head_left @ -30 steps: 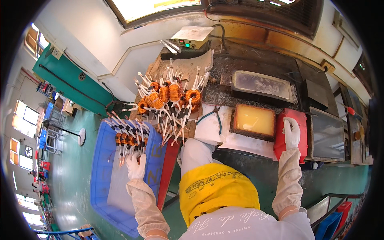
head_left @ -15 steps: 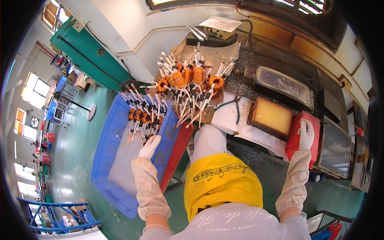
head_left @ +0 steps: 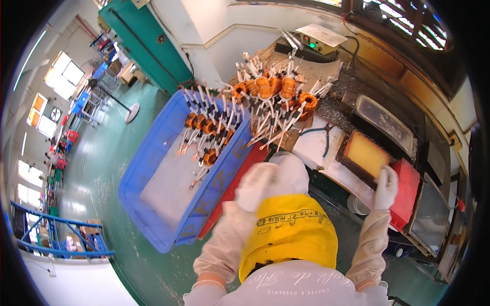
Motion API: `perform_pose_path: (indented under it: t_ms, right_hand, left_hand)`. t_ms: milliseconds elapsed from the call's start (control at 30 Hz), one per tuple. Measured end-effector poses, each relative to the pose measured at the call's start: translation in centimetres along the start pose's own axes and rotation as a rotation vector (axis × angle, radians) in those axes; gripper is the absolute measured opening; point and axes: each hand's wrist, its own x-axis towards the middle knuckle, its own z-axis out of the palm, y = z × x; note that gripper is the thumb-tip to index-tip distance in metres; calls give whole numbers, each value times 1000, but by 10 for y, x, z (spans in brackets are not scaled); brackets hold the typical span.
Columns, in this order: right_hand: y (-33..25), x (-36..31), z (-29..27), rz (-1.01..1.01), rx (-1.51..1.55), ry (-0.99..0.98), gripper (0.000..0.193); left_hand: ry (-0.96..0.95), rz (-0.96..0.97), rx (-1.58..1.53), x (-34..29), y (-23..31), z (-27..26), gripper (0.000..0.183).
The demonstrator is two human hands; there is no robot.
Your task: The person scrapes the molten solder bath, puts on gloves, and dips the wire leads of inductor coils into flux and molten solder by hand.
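My left hand (head_left: pixel 258 184) hangs blurred and empty above the blue crate (head_left: pixel 153 204); I can't tell its fingers' state. My right hand (head_left: pixel 386 186) grips the red box (head_left: pixel 408 191), which might tip off the desk (head_left: pixel 326 148).

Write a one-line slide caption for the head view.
Gloved left hand raised beside a blue crate of copper coils; gloved right hand touches a red box.

One blue crate (head_left: pixel 153 204) on the floor, one red tray (head_left: pixel 408 191) at the right, one yellow-filled tray (head_left: pixel 365 155) and one dark tray (head_left: pixel 383 120) behind it. Two batches of copper coils: one in the crate (head_left: pixel 209 130), one on the bench (head_left: pixel 270 89), too tangled for an exact count. Two gloved hands, left (head_left: pixel 263 183) and right (head_left: pixel 386 186), plus one pair of pliers (head_left: pixel 321 135) and one control box (head_left: pixel 321 38).
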Motion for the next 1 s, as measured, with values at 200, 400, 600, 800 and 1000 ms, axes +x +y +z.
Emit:
perform_pose_path:
  t_ms: [200,400,600,800,1000]
  right_hand:
    - [-55,-122,92,193,364,-575,42]
    - [-40,-111,62,-379,-425,-369,26]
    - [-43,-90,18,-413,-547,-160,22]
    - [-61,-84,15,-394,-490,-58,27]
    - [-56,-34,-29,-663,-673,376,31]
  left_hand:
    - [-199,-240,-582,-47,-5,118,30]
    - [-518,-474,-1134,-74,-4,125,47]
    - [-609,-675,-1209,-93,-2,143,48]
    - [-521,-990,-1257,-130,-15,135,50]
    - [-512,352,6,-145,-9,133,44]
